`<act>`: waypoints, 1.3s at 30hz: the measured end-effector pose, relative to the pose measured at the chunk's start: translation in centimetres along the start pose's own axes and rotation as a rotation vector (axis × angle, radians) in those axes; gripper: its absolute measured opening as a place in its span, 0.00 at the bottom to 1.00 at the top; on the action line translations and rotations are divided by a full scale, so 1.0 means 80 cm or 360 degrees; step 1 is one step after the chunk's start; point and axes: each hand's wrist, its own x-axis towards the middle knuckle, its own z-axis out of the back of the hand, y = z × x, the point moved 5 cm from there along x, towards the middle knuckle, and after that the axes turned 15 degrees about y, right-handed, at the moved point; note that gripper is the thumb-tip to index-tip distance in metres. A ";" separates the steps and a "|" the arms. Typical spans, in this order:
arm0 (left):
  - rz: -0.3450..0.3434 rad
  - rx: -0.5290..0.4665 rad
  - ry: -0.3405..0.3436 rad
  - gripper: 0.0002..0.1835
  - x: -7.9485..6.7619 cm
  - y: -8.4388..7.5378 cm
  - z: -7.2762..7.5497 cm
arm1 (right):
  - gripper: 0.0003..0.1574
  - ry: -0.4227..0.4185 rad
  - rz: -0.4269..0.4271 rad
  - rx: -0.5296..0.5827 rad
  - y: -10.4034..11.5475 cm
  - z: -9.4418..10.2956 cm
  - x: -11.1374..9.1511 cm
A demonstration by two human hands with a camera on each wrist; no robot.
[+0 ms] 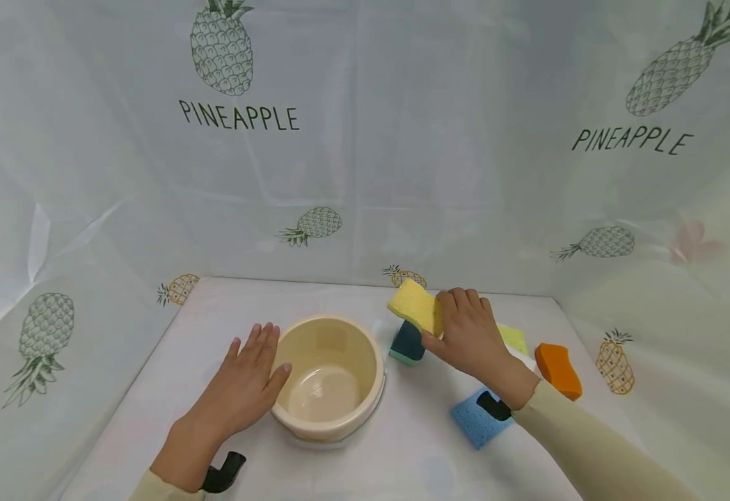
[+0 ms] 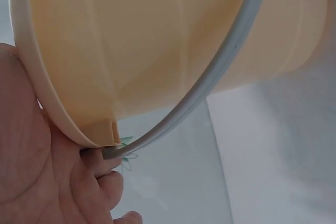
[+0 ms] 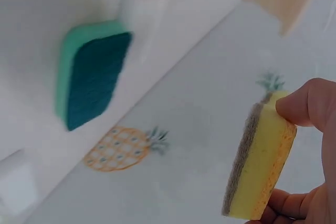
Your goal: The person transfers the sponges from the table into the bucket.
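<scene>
My right hand point(image 1: 467, 334) pinches a yellow sponge point(image 1: 413, 306) between thumb and fingers, above the table to the right of the bucket. In the right wrist view this sponge point(image 3: 252, 161) shows a grey scrubbing layer along one side and an orange-yellow face on the other. My left hand point(image 1: 248, 379) rests against the left rim of a cream bucket point(image 1: 367, 341), its fingers straight. The left wrist view shows the palm point(image 2: 31, 166) at the rim and the bucket's grey handle point(image 2: 210, 85) hanging down outside. Inside, the bucket's visible floor is bare.
A green sponge with a dark green scrubbing face point(image 1: 407, 344) lies between the bucket and my right hand. Under the right forearm are a blue sponge point(image 1: 477, 421) and a partly hidden yellow-green one point(image 1: 513, 339). Farther right lies an orange sponge point(image 1: 559, 371). Pineapple-print sheeting point(image 1: 427, 174) walls the table.
</scene>
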 end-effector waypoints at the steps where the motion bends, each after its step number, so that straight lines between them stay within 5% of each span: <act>1: 0.0004 0.0008 -0.0003 0.40 0.000 0.000 0.001 | 0.35 0.0004 0.0032 0.0012 0.009 0.005 0.004; 9: -0.0004 0.0062 -0.0043 0.38 0.003 -0.003 0.002 | 0.32 0.0065 0.0344 0.0086 0.086 0.027 0.029; 16: -0.0005 0.0071 -0.0049 0.35 0.010 -0.007 -0.001 | 0.34 0.0273 0.0581 0.0035 0.130 0.013 0.043; 29: -0.0021 0.0039 -0.0043 0.35 0.011 -0.016 -0.006 | 0.37 0.0632 0.0706 -0.0024 0.161 -0.028 0.049; 39: 0.0001 0.0103 -0.0056 0.34 0.016 -0.014 0.006 | 0.40 0.0698 0.0815 -0.0163 0.169 -0.041 0.053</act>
